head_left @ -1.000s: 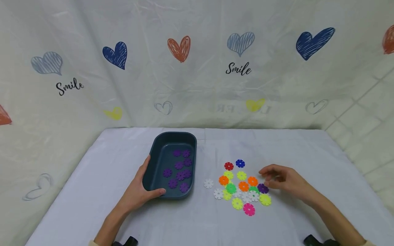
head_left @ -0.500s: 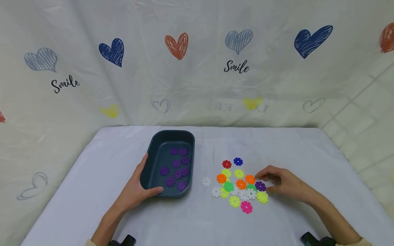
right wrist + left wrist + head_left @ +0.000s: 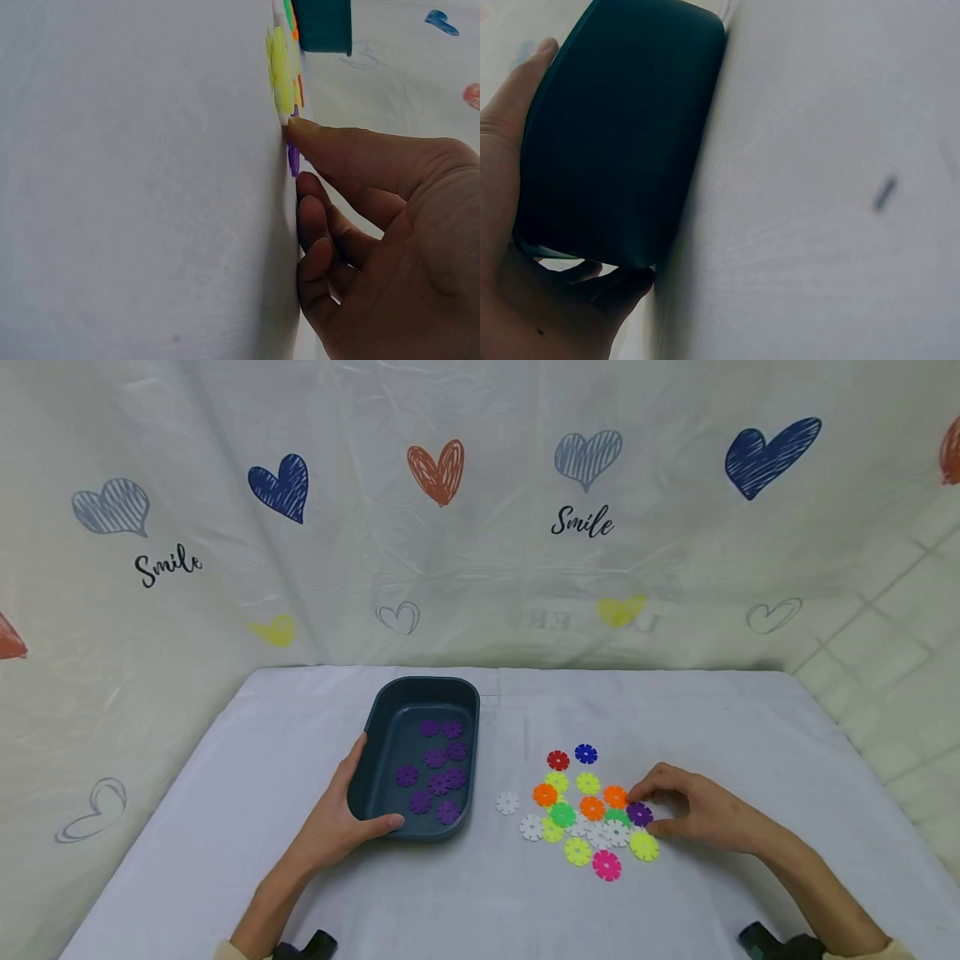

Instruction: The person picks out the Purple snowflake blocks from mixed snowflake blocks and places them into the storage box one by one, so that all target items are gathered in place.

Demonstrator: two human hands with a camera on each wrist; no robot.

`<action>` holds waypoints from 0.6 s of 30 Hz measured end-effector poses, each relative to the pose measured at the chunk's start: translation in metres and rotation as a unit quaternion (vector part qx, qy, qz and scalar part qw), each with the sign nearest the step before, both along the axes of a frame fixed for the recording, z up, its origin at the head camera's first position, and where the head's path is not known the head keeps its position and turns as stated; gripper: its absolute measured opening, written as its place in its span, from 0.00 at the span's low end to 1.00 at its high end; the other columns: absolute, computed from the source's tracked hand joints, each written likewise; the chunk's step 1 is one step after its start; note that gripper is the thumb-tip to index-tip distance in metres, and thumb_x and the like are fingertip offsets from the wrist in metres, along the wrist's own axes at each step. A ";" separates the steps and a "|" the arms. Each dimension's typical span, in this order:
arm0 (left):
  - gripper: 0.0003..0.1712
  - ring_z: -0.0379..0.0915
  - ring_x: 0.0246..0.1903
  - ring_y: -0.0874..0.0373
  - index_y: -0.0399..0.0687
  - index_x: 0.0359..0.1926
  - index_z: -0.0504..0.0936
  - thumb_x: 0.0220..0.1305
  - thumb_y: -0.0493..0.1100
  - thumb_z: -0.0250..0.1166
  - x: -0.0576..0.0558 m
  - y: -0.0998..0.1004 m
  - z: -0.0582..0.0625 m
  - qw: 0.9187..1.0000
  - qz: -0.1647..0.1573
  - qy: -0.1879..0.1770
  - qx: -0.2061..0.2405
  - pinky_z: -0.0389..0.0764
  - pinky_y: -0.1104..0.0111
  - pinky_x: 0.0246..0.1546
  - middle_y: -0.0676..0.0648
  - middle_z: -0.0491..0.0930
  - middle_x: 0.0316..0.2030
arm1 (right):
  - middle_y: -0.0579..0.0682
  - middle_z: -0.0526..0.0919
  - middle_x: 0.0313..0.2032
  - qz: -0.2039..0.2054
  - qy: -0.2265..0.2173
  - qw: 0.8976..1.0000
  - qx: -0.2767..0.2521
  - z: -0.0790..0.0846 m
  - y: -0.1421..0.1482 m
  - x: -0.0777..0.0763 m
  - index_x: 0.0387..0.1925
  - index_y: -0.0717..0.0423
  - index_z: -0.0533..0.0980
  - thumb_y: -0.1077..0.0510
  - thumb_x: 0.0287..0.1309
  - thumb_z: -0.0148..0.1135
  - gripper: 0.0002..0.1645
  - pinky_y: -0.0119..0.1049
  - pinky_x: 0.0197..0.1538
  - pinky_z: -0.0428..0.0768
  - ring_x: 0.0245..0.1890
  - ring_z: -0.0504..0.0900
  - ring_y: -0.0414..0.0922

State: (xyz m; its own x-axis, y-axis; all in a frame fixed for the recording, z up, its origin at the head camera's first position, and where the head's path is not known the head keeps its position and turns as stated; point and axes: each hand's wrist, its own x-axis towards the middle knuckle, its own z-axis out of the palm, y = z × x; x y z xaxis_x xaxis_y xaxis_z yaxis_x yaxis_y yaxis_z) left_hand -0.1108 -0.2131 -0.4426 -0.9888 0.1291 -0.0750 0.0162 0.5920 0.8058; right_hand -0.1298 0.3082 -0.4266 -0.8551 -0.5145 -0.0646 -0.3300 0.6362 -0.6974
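Note:
My left hand (image 3: 330, 822) grips the dark teal tray (image 3: 358, 793) at its near left corner, thumb over the near rim and fingers along the outer side. Several purple notched discs (image 3: 436, 758) lie inside the tray. On the right, my right hand (image 3: 708, 810) reaches down to a single purple notched disc (image 3: 640, 814) at the edge of a loose spread of coloured discs. Its thumb and index finger are curled about this disc's edges, which still lies at table level. The right wrist view has the thumb tip against the purple disc (image 3: 293, 156).
Beside the right hand lie yellow (image 3: 644, 846), orange (image 3: 615, 797), green (image 3: 562, 815), white (image 3: 507, 802), pink (image 3: 607, 865), red (image 3: 558, 761) and blue (image 3: 586, 754) discs, some overlapping. A white cloth (image 3: 480, 902) covers the table; a heart-printed sheet (image 3: 495, 568) hangs behind.
My right hand has come slightly closer round the purple disc, index finger and thumb now at its edges. The left hand and the tray keep their place.

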 end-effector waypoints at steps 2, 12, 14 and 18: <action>0.74 0.40 0.82 0.33 0.77 0.83 0.34 0.51 0.57 0.81 0.000 0.000 0.000 1.000 -0.001 0.001 -0.001 0.55 0.28 0.72 0.44 0.38 0.85 | 0.42 0.85 0.48 0.002 0.004 1.000 -0.004 0.000 0.000 0.000 0.50 0.43 0.83 0.52 0.56 0.79 0.20 0.25 0.50 0.78 0.46 0.77 0.34; 0.74 0.41 0.82 0.33 0.76 0.83 0.34 0.52 0.57 0.81 -0.001 0.001 0.000 1.000 -0.003 0.000 0.005 0.57 0.29 0.72 0.43 0.38 0.85 | 0.42 0.83 0.45 0.000 0.012 1.000 0.000 0.001 0.000 0.001 0.48 0.45 0.83 0.51 0.55 0.79 0.19 0.25 0.48 0.78 0.43 0.76 0.34; 0.74 0.41 0.82 0.33 0.76 0.83 0.35 0.51 0.57 0.81 0.000 0.001 0.001 1.000 -0.002 -0.001 0.007 0.56 0.29 0.72 0.43 0.38 0.85 | 0.41 0.83 0.45 0.002 0.009 1.000 0.002 0.002 -0.001 0.001 0.48 0.45 0.83 0.51 0.56 0.79 0.19 0.25 0.47 0.78 0.43 0.76 0.35; 0.74 0.40 0.82 0.33 0.75 0.84 0.35 0.51 0.56 0.81 0.000 0.000 0.001 1.000 -0.002 0.000 0.011 0.55 0.29 0.73 0.44 0.38 0.85 | 0.41 0.83 0.44 0.009 0.002 1.000 -0.002 0.003 -0.001 0.000 0.48 0.45 0.81 0.51 0.56 0.78 0.19 0.25 0.46 0.78 0.42 0.76 0.36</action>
